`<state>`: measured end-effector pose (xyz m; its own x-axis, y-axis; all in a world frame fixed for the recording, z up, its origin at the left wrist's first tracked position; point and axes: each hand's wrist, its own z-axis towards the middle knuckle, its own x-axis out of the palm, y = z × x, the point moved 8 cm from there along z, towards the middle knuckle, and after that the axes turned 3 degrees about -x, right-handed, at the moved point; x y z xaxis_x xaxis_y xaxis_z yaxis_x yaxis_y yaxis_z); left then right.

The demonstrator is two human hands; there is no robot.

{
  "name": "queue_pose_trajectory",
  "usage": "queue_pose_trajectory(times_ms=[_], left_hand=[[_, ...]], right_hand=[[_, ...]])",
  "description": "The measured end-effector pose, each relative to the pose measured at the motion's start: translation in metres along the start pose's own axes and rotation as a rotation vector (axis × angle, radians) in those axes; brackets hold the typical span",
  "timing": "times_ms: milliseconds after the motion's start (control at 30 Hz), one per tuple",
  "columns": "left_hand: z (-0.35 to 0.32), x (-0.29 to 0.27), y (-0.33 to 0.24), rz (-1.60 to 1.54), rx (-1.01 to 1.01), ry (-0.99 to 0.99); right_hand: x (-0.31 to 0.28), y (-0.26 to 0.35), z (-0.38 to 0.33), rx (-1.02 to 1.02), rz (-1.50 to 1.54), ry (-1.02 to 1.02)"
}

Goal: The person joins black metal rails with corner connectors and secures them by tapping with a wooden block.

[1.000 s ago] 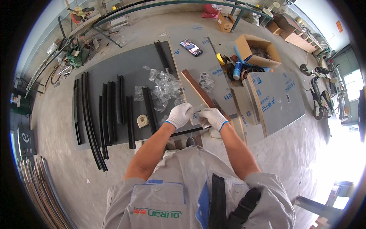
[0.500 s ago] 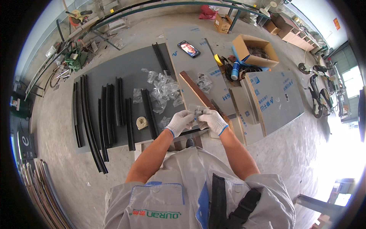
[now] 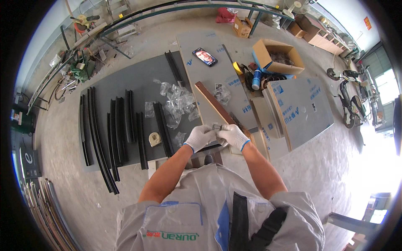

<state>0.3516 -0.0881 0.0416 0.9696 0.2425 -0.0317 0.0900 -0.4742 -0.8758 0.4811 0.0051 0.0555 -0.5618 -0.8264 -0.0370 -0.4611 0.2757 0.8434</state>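
My left hand (image 3: 200, 137) and my right hand (image 3: 233, 136), both in white knit gloves with blue cuffs, meet in front of my body. Their closed fingertips pinch a small dark part (image 3: 216, 127) that looks wrapped in clear plastic; its exact kind is too small to make out. Just beyond my right hand lies a long reddish-brown strip (image 3: 213, 101) on the grey panel. To the left of my left hand are a black channel profile (image 3: 163, 129) and a white tape measure (image 3: 155, 139). Crumpled clear plastic bags (image 3: 179, 104) lie farther off.
Several more black profiles (image 3: 119, 129) lie on the dark grey board (image 3: 146, 71). A phone (image 3: 205, 57) rests on the raised panel. Beyond it at right stand an open cardboard box (image 3: 278, 58) and a blue can (image 3: 256, 79). Stacked panels (image 3: 299, 113) are to my right.
Both hands stay together at nearly the same spot, the fingers shifting slightly around the small part. Less of the clear plastic shows above the fingertips. The view has tilted a little.
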Motion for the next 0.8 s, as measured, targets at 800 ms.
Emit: queue_pose_trajectory(times_ms=[800], left_hand=[[0.021, 0.01, -0.009, 0.322, 0.27, 0.037]], right_hand=[[0.007, 0.022, 0.006, -0.427, -0.934, -0.108]])
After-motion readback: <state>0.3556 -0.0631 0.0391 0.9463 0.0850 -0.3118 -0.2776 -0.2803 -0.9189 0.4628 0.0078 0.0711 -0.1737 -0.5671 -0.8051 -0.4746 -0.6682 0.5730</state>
